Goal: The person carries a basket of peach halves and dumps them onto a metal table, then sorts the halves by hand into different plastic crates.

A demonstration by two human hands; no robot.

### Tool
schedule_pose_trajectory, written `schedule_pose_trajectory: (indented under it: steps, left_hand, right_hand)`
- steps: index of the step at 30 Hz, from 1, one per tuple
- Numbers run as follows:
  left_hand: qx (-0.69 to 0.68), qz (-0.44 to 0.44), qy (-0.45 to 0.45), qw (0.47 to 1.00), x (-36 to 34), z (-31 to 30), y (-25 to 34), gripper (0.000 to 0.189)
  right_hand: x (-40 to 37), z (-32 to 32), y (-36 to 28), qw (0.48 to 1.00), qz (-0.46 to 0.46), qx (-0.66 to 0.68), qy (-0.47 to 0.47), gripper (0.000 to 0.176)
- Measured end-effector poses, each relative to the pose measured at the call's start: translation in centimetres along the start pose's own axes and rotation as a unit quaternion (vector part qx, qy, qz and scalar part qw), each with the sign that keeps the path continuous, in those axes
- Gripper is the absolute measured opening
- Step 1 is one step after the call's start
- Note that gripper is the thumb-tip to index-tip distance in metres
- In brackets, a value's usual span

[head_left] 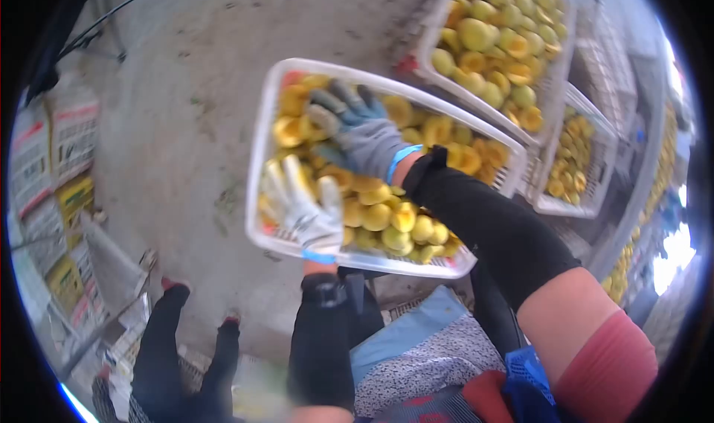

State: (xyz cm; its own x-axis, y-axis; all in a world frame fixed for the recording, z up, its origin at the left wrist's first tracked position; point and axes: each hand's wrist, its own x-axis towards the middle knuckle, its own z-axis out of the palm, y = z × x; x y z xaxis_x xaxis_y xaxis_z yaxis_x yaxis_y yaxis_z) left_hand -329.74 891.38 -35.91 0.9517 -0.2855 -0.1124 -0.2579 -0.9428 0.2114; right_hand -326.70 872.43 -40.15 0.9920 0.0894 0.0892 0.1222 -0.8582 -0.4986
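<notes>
A white plastic crate (387, 263) full of halved yellow fruit (377, 216), which look like peaches, is right in front of me. My left hand (311, 216), in a white glove, lies on the fruit near the crate's left end with its fingers spread. Farther up, my right hand (361, 129) wears a grey-blue glove and rests on the fruit, fingers apart and slightly blurred. Neither hand appears to grip a piece. The fruit under both palms is hidden.
Another crate (429, 47) of fruit halves stands at the upper right, with a smaller one (569, 209) below it. Stacked printed cartons (74, 136) line the left side. Another person's legs (160, 341) show at lower left on the concrete floor (178, 125).
</notes>
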Motion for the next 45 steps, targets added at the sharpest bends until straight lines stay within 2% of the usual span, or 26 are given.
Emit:
schedule_pose_trajectory:
  steps: [2,3,5,10,12,13,14,16,17,18,20,22,23,25,27,28,29,31,33,35,36,38,39,41,42,45]
  left_hand:
    - [-0.088,-0.032,0.071,0.993,-2.4,1.5,2.3,0.073]
    - [-0.01,-0.01,0.012,1.0,-3.8,3.9,3.2,0.071]
    - [0.07,-0.036,0.03,0.996,-3.8,6.8,3.2,0.069]
    - [-0.019,0.013,0.0,1.0,-4.3,4.2,0.6,0.066]
    - [-0.078,-0.004,0.042,0.996,-4.0,1.9,4.2,0.061]
    - [-0.116,-0.027,0.093,0.988,-4.6,-0.7,7.9,0.058]
    - [-0.167,0.017,0.105,0.98,-4.8,-2.3,14.0,0.05]
    - [-0.298,0.127,0.003,0.946,-6.8,-3.8,25.0,0.046]
    - [-0.38,0.221,-0.062,0.896,-7.8,-3.0,29.5,0.045]
    - [-0.55,0.126,-0.193,0.803,-9.9,-2.6,35.4,0.047]
    - [-0.588,0.016,-0.397,0.705,-12.0,1.7,43.2,0.063]
    - [-0.524,-0.004,-0.469,0.711,-12.8,8.2,49.6,0.089]
    - [-0.534,-0.055,-0.488,0.688,-12.6,10.7,52.2,0.097]
    - [-0.481,-0.053,-0.44,0.757,-13.7,19.9,55.1,0.108]
    - [-0.312,-0.04,-0.402,0.86,-14.7,21.6,58.2,0.116]
    - [-0.249,0.018,-0.416,0.875,-15.3,22.2,59.3,0.119]
    - [-0.206,-0.002,-0.456,0.866,-14.7,19.1,60.9,0.119]
    - [-0.296,-0.049,-0.409,0.862,-17.7,21.0,62.2,0.124]
    - [-0.301,-0.075,-0.428,0.849,-17.1,19.2,63.8,0.122]
    - [-0.358,-0.117,-0.419,0.827,-17.5,19.7,64.3,0.119]
    - [-0.361,-0.108,-0.412,0.83,-18.0,20.1,64.4,0.115]
    - [-0.331,-0.054,-0.397,0.854,-18.1,19.5,64.1,0.106]
    - [-0.329,-0.03,-0.362,0.872,-19.1,20.9,63.8,0.1]
    - [-0.441,-0.034,-0.35,0.826,-19.2,22.6,62.3,0.097]
    - [-0.454,-0.03,-0.359,0.815,-18.2,23.0,61.6,0.097]
    - [-0.425,-0.036,-0.389,0.816,-16.3,22.1,61.6,0.095]
  right_hand:
    - [-3.3,-1.4,-0.1,0.998,0.051,0.005,0.026,0.07]
    - [-5.1,-0.2,1.1,0.995,0.092,0.034,0.005,0.071]
    - [-5.6,2.4,2.1,0.991,0.108,0.075,0.018,0.073]
    - [-6.7,-1.6,1.7,0.988,0.096,0.117,-0.014,0.065]
    - [-10.2,-8.6,1.8,0.972,0.104,0.172,0.121,0.06]
    - [-12.7,-12.1,2.3,0.956,0.103,0.206,0.181,0.058]
    - [-15.9,-15.5,3.7,0.946,0.133,0.189,0.229,0.058]
    - [-24.6,-21.1,8.4,0.933,0.198,0.068,0.292,0.063]
    - [-29.7,-21.7,12.2,0.922,0.248,-0.003,0.297,0.06]
    - [-34.4,-23.6,15.4,0.869,0.366,-0.006,0.334,0.057]
    - [-45.5,-24.6,24.9,0.793,0.485,0.006,0.368,0.057]
    - [-52.7,-29.1,31.0,0.725,0.649,0.014,0.23,0.065]
    - [-56.4,-29.2,34.8,0.731,0.655,0.063,0.18,0.069]
    - [-61.9,-28.2,41.4,0.763,0.606,0.18,0.133,0.077]
    - [-62.3,-26.9,43.2,0.768,0.618,0.171,0.004,0.072]
    - [-62.8,-26.4,43.9,0.762,0.62,0.18,-0.053,0.069]
    - [-63.5,-26.3,44.1,0.771,0.605,0.172,-0.095,0.063]
    - [-65.1,-25.9,43.6,0.812,0.544,0.107,-0.183,0.054]
    - [-66.1,-26.0,43.5,0.864,0.46,0.088,-0.187,0.058]
    - [-67.6,-23.6,44.8,0.889,0.435,0.117,-0.079,0.055]
    - [-66.4,-23.1,44.3,0.818,0.519,0.247,0.024,0.056]
    - [-62.7,-23.4,43.0,0.582,0.63,0.466,0.218,0.064]
    - [-63.0,-23.1,43.3,0.583,0.62,0.477,0.22,0.062]
    - [-63.6,-23.3,43.6,0.582,0.6,0.505,0.216,0.063]
    - [-64.4,-22.7,44.2,0.611,0.588,0.49,0.2,0.064]
    - [-60.3,-24.5,43.2,0.45,0.665,0.558,0.209,0.068]
